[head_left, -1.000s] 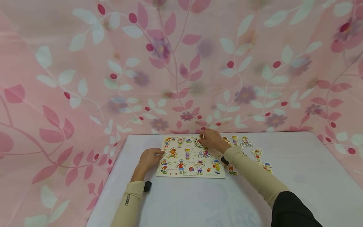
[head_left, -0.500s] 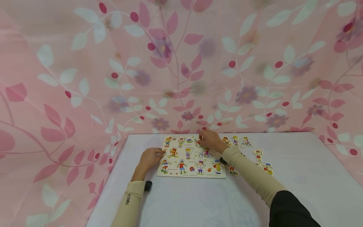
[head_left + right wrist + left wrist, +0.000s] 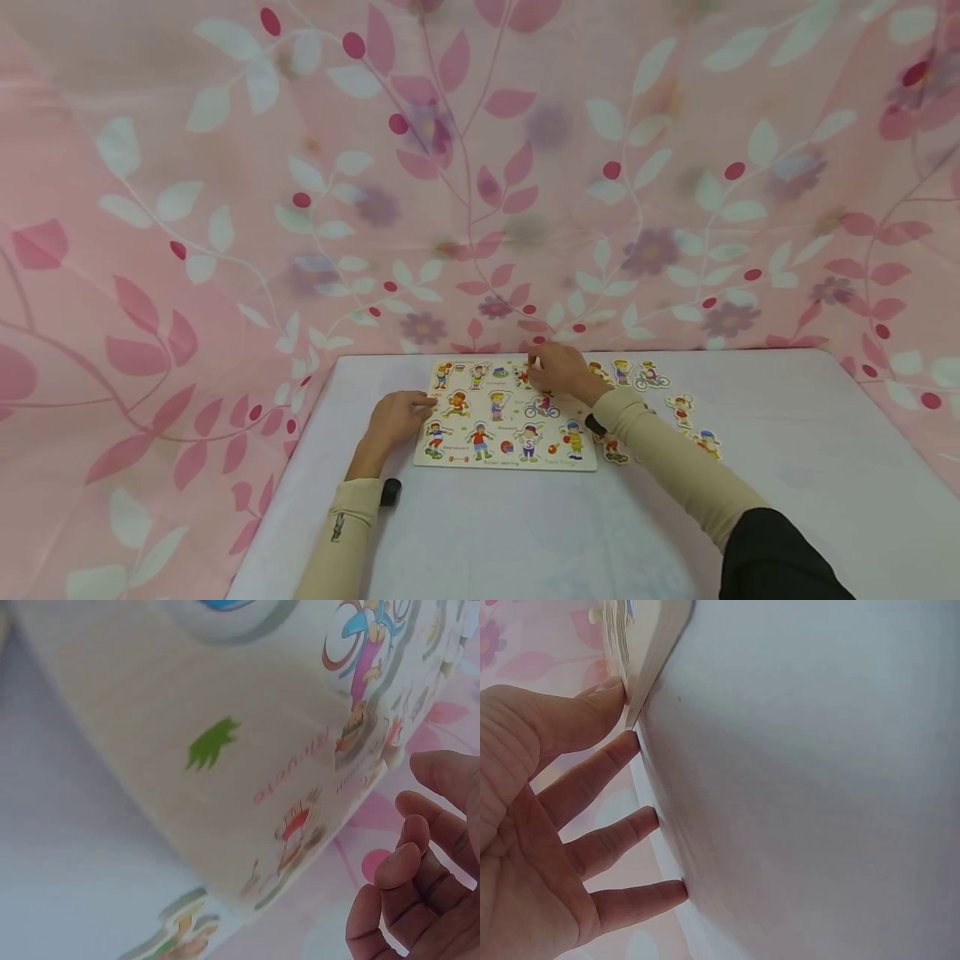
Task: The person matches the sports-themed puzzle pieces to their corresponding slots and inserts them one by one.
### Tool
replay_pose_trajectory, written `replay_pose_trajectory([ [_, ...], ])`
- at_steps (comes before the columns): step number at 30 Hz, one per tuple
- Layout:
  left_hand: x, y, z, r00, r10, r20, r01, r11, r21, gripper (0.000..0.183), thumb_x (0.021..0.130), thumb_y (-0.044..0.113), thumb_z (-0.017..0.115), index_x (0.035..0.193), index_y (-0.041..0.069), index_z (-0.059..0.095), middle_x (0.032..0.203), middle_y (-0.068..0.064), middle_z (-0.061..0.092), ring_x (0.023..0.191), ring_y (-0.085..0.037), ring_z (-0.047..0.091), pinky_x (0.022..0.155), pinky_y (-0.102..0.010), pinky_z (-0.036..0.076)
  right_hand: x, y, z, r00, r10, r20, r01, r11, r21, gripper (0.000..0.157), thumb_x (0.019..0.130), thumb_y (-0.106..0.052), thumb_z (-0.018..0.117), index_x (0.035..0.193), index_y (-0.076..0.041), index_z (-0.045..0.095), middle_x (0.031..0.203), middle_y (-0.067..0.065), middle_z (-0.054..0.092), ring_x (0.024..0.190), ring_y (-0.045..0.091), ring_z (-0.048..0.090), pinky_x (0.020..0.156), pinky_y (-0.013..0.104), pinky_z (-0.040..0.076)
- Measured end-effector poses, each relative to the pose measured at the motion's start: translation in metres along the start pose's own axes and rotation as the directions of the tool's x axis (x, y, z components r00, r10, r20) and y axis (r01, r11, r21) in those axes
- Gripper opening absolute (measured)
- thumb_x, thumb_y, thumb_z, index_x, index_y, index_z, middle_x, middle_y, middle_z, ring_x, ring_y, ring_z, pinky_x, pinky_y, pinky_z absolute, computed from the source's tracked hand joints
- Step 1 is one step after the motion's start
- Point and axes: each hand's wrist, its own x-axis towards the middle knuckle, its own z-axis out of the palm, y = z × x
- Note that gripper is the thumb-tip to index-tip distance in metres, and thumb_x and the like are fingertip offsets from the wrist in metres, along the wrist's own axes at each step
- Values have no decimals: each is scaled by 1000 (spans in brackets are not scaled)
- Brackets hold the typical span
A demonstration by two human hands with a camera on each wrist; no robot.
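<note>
A light wooden puzzle board (image 3: 483, 427) with cartoon sports figures lies on the white table. My left hand (image 3: 393, 417) is at its left edge. In the left wrist view, thumb and index finger pinch the board's edge (image 3: 656, 664), while the other fingers are spread with their tips at the tabletop. My right hand (image 3: 564, 371) is over the board's upper right part, fingers curled, pinching a small figure-shaped puzzle piece (image 3: 522, 377) that they partly cover. In the right wrist view, a small knob-like end (image 3: 394, 755) shows beside the thumb tip.
Several loose figure pieces lie right of the board, among them a cyclist piece (image 3: 651, 376), a piece in red (image 3: 681, 410) and one under the right forearm (image 3: 615, 452). A pink floral cloth (image 3: 480, 208) hangs behind the table (image 3: 510, 533).
My right hand stays at the same spot, its fingers shifting slightly over the puzzle piece, whose visible part differs a little. The left hand and the board stay in place.
</note>
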Motion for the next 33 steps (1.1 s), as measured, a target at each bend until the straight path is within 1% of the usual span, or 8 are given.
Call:
replay_pose_trajectory([
  [5, -2, 2, -2, 1000, 0, -1, 0, 1000, -12, 22, 88, 16, 75, 109, 15, 78, 120, -10, 69, 114, -34, 62, 95, -51, 47, -8, 4, -8, 1000, -6, 1, 6, 1000, -22, 19, 92, -26, 71, 103, -11, 72, 84, -2, 62, 67, 13, 51, 56, 28, 42],
  [8, -2, 2, -1, 1000, 7, -2, -7, 1000, -8, 22, 88, 16, 74, 109, 14, 78, 120, -10, 69, 114, -34, 62, 95, -51, 47, -16, 6, -13, 1000, -11, -6, 10, 1000, -25, 21, 91, -27, 71, 105, -11, 71, 83, -3, 60, 68, 12, 52, 57, 27, 43],
  [12, -2, 0, -1, 1000, -2, -3, 2, 1000, -13, 22, 88, 17, 74, 109, 15, 78, 120, -10, 69, 114, -35, 61, 96, -51, 46, -27, 10, -17, 999, -22, -31, 22, 1000, -11, 23, 91, -27, 72, 107, -10, 71, 81, -2, 59, 68, 13, 52, 57, 28, 43],
  [18, -3, 0, -2, 1000, -2, 1, 2, 1000, 6, 22, 88, 17, 74, 110, 15, 78, 120, -10, 69, 114, -35, 61, 96, -51, 46, -45, 18, -21, 996, -37, -80, 34, 999, -33, 22, 89, -27, 73, 104, -11, 72, 83, -1, 60, 68, 12, 51, 57, 27, 43],
  [24, -4, -1, -1, 1000, 6, 1, -6, 1000, 7, 22, 88, 17, 74, 110, 15, 78, 120, -10, 69, 114, -34, 61, 96, -51, 46, -64, 27, -24, 996, -23, -90, 19, 999, -45, 22, 89, -27, 74, 105, -13, 72, 80, -3, 56, 64, 12, 48, 53, 26, 40],
  [28, -3, -1, -1, 1000, 23, -9, -23, 1000, 1, 22, 88, 16, 74, 109, 14, 78, 119, -10, 69, 114, -35, 61, 96, -51, 46, -76, 32, -29, 993, -52, -104, 44, 996, -74, 21, 88, -25, 75, 104, -12, 72, 79, -2, 56, 62, 11, 48, 51, 27, 39],
  [33, -2, 1, 0, 1000, 30, -8, -30, 1000, -2, 22, 88, 16, 74, 109, 14, 78, 119, -10, 69, 114, -35, 61, 96, -52, 46, -92, 37, -34, 986, -82, -143, 69, 993, -97, 19, 87, -24, 75, 102, -12, 73, 82, -1, 61, 67, 11, 54, 55, 28, 43],
])
